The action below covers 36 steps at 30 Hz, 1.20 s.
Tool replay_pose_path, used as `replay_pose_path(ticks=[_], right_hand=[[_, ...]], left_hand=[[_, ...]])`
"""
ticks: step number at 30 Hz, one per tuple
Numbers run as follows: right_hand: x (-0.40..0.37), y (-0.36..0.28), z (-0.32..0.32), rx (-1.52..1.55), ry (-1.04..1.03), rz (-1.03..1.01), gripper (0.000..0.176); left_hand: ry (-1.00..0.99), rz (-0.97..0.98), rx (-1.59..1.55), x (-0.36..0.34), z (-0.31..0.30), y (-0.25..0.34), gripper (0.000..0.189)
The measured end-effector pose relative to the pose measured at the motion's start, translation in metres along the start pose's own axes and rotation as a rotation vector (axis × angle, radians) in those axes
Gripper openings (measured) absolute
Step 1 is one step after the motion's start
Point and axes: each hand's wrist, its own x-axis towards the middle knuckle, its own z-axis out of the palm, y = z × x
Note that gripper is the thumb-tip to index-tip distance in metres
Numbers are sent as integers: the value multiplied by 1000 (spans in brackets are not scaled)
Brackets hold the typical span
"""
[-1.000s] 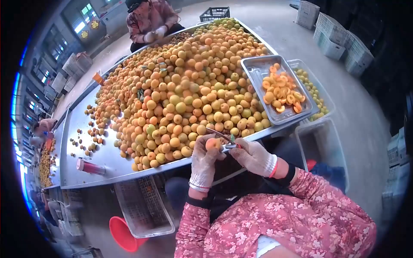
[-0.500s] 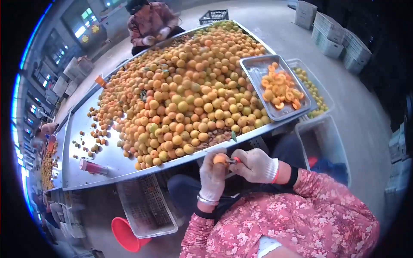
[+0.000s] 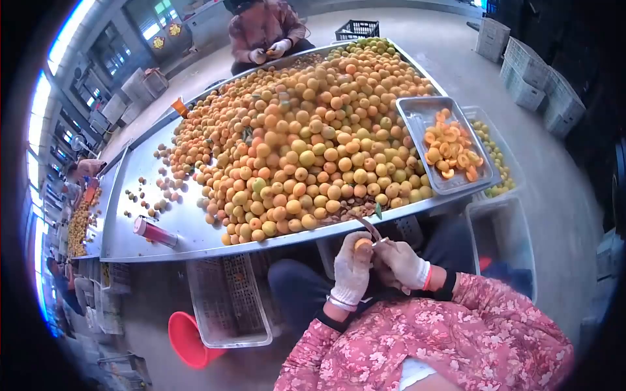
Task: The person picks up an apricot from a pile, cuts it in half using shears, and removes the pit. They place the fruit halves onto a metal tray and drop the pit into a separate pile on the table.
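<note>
My left hand (image 3: 352, 268), in a white knitted glove, holds an orange apricot (image 3: 362, 244) between thumb and fingers. Close against the fruit, my gloved right hand (image 3: 403, 262) grips a small metal tool (image 3: 381, 242); its exact kind is hard to make out. A blurred brown streak (image 3: 369, 226) shows just above both hands. Both hands are over my lap, just off the metal table's near edge (image 3: 306, 236). Beyond that edge lies a big heap of apricots (image 3: 313, 150), with brown stones or scraps (image 3: 349, 210) at its front.
A metal tray (image 3: 435, 186) of cut apricot halves stands at the table's right corner, beside a bin of greener fruit (image 3: 499, 156). A clear crate (image 3: 521, 241) is at my right; another crate (image 3: 240, 340) and red bucket (image 3: 182, 339) are at left. A co-worker (image 3: 266, 32) sits opposite.
The view has swung, so the table and heap sit further right. Both hands stay together at the apricot; the right wrist has turned and the brown streak has appeared above them.
</note>
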Motion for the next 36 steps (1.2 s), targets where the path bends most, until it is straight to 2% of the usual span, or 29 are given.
replay_pose_path(ticks=[1,3,4,5,7,8,10,11,13,14,21,27,28,30,33,35,36], right_hand=[[-1,-3,3,181,-14,116,48],[-5,-2,-5,452,-360,176,52],[-11,-7,1,380,-357,176,54],[-12,-9,2,340,-337,150,52],[-15,-18,-1,138,-142,-25,42],[-16,-17,-4,135,-141,-23,42],[-15,-10,-13,-242,-21,-240,30],[-15,-7,-16,-238,-20,-240,30],[-14,0,-22,-565,-7,-411,23],[-12,6,-25,-608,-2,-412,23],[-15,0,-18,-759,-1,-431,20],[-7,13,-18,-718,-37,-424,23],[-4,20,-16,-719,-35,-423,23],[2,31,-9,-757,62,-582,24],[3,31,-2,-755,128,-683,26],[4,29,-4,-780,127,-684,26],[6,24,-6,-809,126,-690,27]], left_hand=[[-25,-20,-51,2,-1,3,53],[12,-24,-297,5,2,-18,59],[-4,-156,-504,5,2,-14,66],[-2,-252,-622,9,2,-10,69],[2,-362,-683,10,-1,-1,72],[24,-316,-575,12,2,2,81],[42,-286,-539,11,2,0,82],[54,-259,-501,11,2,-1,82],[43,-247,-479,12,1,-2,83],[35,-233,-460,12,1,-3,85],[86,-228,-469,13,1,0,85],[106,-189,-446,11,3,9,81],[110,-215,-507,10,4,9,81],[111,-239,-570,8,7,11,81],[119,-325,-715,6,8,14,82],[63,-376,-940,7,6,12,78],[58,-370,-940,9,5,9,78]])
